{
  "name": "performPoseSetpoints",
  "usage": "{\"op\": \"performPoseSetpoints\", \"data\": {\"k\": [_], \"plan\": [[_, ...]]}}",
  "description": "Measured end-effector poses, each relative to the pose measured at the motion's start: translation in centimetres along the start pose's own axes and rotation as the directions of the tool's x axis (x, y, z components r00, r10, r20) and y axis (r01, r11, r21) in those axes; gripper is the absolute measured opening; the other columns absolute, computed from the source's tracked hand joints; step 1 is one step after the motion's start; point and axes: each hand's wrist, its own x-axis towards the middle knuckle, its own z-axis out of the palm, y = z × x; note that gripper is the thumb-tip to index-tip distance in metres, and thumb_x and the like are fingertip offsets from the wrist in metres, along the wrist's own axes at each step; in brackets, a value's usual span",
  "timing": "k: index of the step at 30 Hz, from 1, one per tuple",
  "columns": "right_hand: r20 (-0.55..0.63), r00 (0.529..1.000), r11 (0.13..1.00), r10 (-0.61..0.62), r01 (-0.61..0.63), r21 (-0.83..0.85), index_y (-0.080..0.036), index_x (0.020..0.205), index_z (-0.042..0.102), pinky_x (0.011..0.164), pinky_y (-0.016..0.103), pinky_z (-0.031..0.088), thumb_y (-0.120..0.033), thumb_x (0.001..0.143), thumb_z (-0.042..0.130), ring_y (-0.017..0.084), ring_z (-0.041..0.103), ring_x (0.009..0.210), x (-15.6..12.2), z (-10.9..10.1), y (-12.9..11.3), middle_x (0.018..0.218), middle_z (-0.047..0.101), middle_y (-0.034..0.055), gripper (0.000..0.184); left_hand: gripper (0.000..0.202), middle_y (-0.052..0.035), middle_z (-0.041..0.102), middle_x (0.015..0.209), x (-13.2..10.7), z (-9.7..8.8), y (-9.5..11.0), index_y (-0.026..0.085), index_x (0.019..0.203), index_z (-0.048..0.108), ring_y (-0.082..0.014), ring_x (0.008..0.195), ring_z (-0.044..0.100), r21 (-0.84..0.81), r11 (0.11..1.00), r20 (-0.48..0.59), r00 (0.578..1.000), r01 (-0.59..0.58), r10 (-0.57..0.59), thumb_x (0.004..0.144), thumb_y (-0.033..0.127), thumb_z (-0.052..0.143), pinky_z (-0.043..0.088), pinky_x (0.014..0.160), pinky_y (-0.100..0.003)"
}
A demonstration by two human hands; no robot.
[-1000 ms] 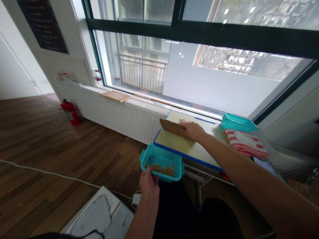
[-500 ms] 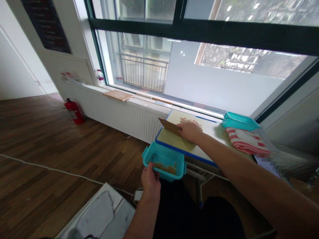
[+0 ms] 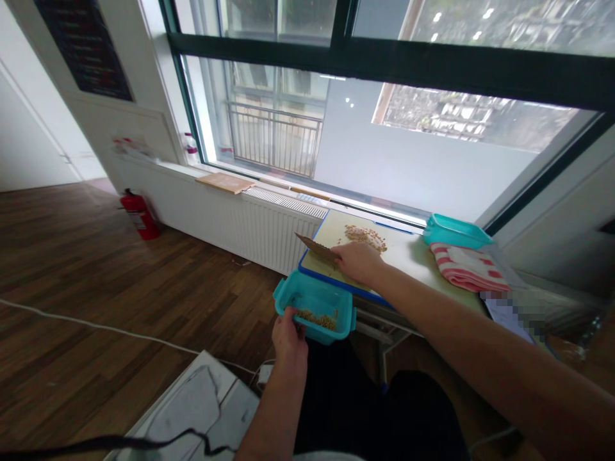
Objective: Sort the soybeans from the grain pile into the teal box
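Observation:
My left hand [image 3: 289,333] is closed on the near left rim of a turquoise plastic bin [image 3: 307,287], held just below the table's front edge. Small tan beans or kernels [image 3: 317,319] lie in the bottom of the bin. My right hand [image 3: 358,261] grips a flat brown piece of cardboard [image 3: 314,247], its long edge against the pale, blue-edged tabletop [image 3: 403,256] near the front left corner. Behind that hand a loose pile of the same kernels [image 3: 364,236] is spread on the tabletop, partly hidden by the hand.
A second turquoise bin [image 3: 456,232] stands at the table's back right, with a folded red-and-white striped towel [image 3: 466,266] before it. Radiator [image 3: 273,221] and window lie behind. A marble-patterned surface [image 3: 192,410] is at lower left; a red fire extinguisher [image 3: 139,214] stands on the floor.
My right hand has moved the cardboard left and toward the table's front edge, nearer the bin. More of the kernel pile now shows behind it. My left hand keeps its hold on the bin.

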Motion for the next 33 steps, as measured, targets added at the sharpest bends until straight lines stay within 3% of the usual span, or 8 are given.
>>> {"op": "performPoseSetpoints", "data": {"k": [9,18,33], "plan": [[-0.03,0.998,0.999,-0.054,0.053,-0.011,-0.022,0.096,0.066,0.068,0.032,0.046,-0.026,0.082,0.04,0.024,0.064,0.086,-1.1,-0.4,-1.4,0.09,0.069,0.01,0.03,0.02,0.0041,0.048,0.058,-0.5,0.0,0.5,0.018,0.068,0.047,-0.0085,0.047,0.046,0.014,1.0,-0.004,1.0,0.01,-0.01,0.06,0.013,0.065,0.036,0.04,-0.019],[-0.01,0.998,0.998,-0.057,0.057,-0.027,-0.022,0.099,0.066,0.071,0.031,0.046,-0.027,0.082,0.04,0.023,0.064,0.087,-2.0,-1.4,-2.9,0.092,0.069,0.0101,0.031,0.02,0.0041,0.047,0.056,-0.7,0.0,0.6,0.018,0.067,0.047,-0.0086,0.046,0.047,0.038,0.999,0.063,0.998,-0.026,0.023,0.063,0.015,0.067,0.036,0.04,-0.019],[-0.034,0.995,0.996,-0.091,0.091,0.002,-0.023,0.096,0.066,0.067,0.032,0.045,-0.03,0.082,0.041,0.024,0.064,0.082,-2.3,-1.7,-3.3,0.088,0.069,0.0097,0.03,0.03,0.007,0.042,0.051,0.4,-0.2,0.9,0.019,0.062,0.038,-0.0064,0.041,0.043,0.014,0.997,0.143,0.987,-0.081,0.078,0.063,0.016,0.068,0.034,0.039,-0.018]]}}
